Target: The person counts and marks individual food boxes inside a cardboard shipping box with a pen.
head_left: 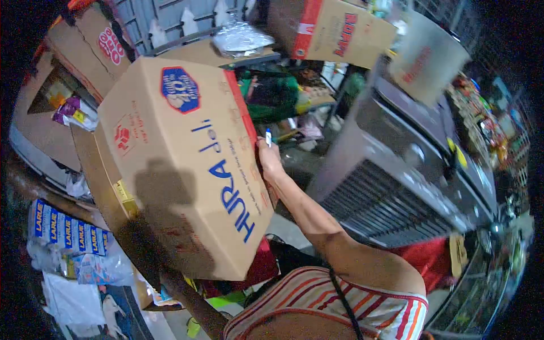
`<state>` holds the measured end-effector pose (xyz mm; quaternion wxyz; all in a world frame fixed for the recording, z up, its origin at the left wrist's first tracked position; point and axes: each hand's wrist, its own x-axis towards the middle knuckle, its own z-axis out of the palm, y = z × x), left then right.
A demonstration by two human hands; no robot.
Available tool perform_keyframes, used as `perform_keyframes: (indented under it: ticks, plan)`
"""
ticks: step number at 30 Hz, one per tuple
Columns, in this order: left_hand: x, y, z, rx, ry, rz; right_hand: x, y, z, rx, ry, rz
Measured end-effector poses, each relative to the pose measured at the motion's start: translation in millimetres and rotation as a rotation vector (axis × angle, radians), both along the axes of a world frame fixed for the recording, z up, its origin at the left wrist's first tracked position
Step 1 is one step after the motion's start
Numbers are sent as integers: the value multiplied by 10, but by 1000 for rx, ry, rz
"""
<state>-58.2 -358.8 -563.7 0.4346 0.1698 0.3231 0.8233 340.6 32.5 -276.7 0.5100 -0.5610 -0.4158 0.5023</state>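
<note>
A large cardboard box (170, 136) printed "HURA deli" tilts in front of me, close to my body. My right hand (271, 160) is closed at the box's right edge, against its side. A small white marker-like pen (268, 137) with a blue end sticks up from that hand's grip. My left forearm (195, 300) reaches up from below toward the box's lower left side. The left hand's fingers are hidden in shadow and by the box. A dark shadow falls across the box's lower half.
At right stands a grey metal appliance with a vented panel (391, 192), carrying a translucent container (428, 59). Another carton (340, 31) is at the back. Blue "LARUE" packs (68, 229) sit at left, below an opened carton (85, 39). A foil-like packet (241, 39) lies behind.
</note>
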Motion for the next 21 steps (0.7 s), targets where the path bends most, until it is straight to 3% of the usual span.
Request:
perform_keyframes:
  ticks: [1,2,5,8,9,11,12,14,16,19,21]
  plan:
    - [-169,-139,-194,7,-19,-55,109,-356,183,-7,-15,-2]
    - [-580,-128,-63,0,-1,-102,-5,-538,343,-27,7,5]
    - [-312,-464,-556,31,-65,-219,213,-1452,212,22,-34,-92]
    - [-325,-1342,-1088,56,-137,-327,401,-2450,75,93,-21,-115]
    - [-935,-624,-674,39,-89,-367,63,-1901,186,109,36,-125]
    - [-1086,-1065,-583,28,-95,-436,131,-2521,208,147,78,-118]
    - [-1168,-1015,-307,20,-90,-475,133,-2430,185,175,114,-86]
    - [-1074,-595,-79,31,-76,-570,181,-2435,154,260,214,-131]
    - [-1420,-154,333,27,-65,-684,196,-2380,141,326,211,-152]
    - [-1301,-42,211,-17,-68,-829,263,-2613,190,526,279,-174]
    - [-1545,-46,488,-87,-67,-898,476,-2965,250,457,262,-30]
